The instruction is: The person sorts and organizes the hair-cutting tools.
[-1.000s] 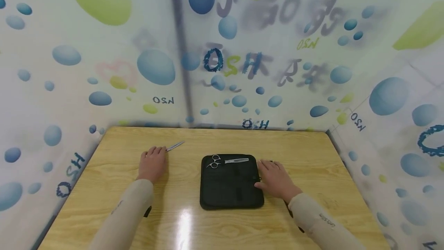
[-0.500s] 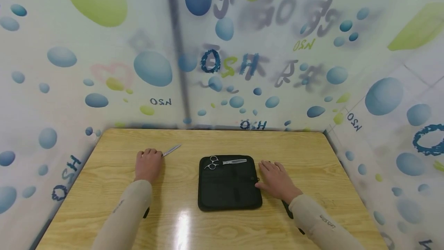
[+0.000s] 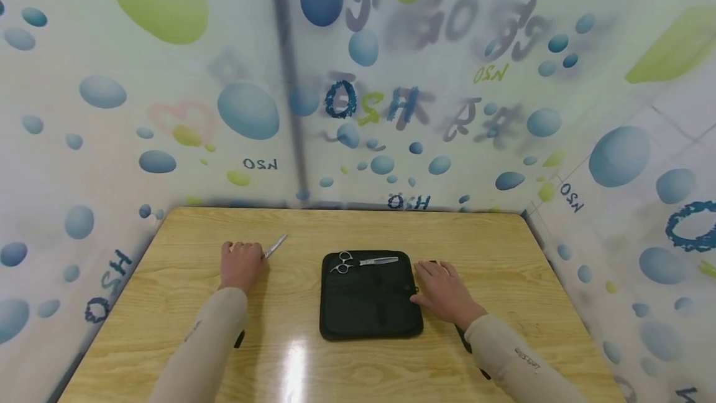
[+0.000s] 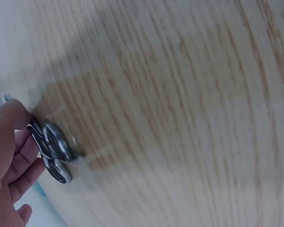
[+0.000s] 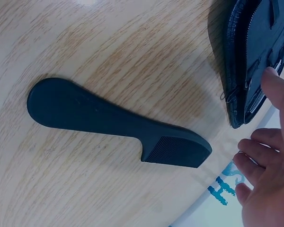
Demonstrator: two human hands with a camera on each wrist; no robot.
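Note:
My left hand (image 3: 242,266) is at the left of the table, pinching a pair of silver scissors (image 3: 275,245) whose blades point away toward the back. Its finger loops (image 4: 57,146) show at the fingertips in the left wrist view. A flat black zip case (image 3: 371,303) lies mid-table. On its upper part rest silver thinning scissors (image 3: 379,260), finger loops to the left. My right hand (image 3: 445,290) lies at the case's right edge with fingers extended, its thumb overlapping the case in the right wrist view.
A black comb (image 5: 118,118) with a broad handle lies on the wooden table (image 3: 475,235) under my right forearm, mostly hidden in the head view. Patterned white walls (image 3: 358,160) stand close behind the table and along both sides.
The scissors in my left hand have swung so the blades point more steeply toward the back. My right hand and the case have stayed in place.

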